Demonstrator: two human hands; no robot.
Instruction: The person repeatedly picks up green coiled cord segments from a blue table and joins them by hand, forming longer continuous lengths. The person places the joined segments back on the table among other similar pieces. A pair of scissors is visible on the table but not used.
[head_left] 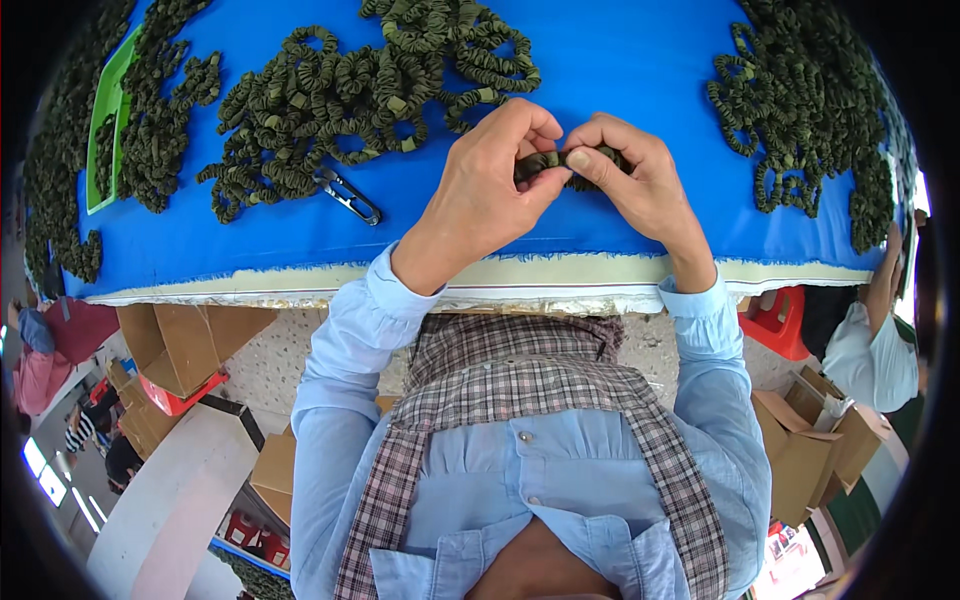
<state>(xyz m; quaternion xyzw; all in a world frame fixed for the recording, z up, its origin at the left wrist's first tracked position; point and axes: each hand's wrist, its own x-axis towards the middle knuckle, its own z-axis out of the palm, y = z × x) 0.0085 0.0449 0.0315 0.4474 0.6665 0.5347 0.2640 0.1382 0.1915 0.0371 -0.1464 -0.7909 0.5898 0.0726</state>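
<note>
Between both hands, just above the blue tabletop, I hold one dark green scrunchie [538, 163]. My left hand [497, 172] pinches its left part with thumb and fingers. My right hand [632, 172] grips the other side, its thumb pressed near the middle of the band; part of the scrunchie is hidden by my fingers. Beyond and left of my hands spreads a pile of the same dark green scrunchies [345, 90], several with a small lighter green patch. A pair of thread snips [348, 196] lies on the cloth by the pile's near edge.
The blue cloth [620, 60] covers the table, its frayed edge before me. At left stands a green tray [100, 190] among scrunchies; another heap [800, 100] lies at right. Cardboard boxes [805, 440] and a red stool [778, 325] stand below. Another person [875, 345] sits at right.
</note>
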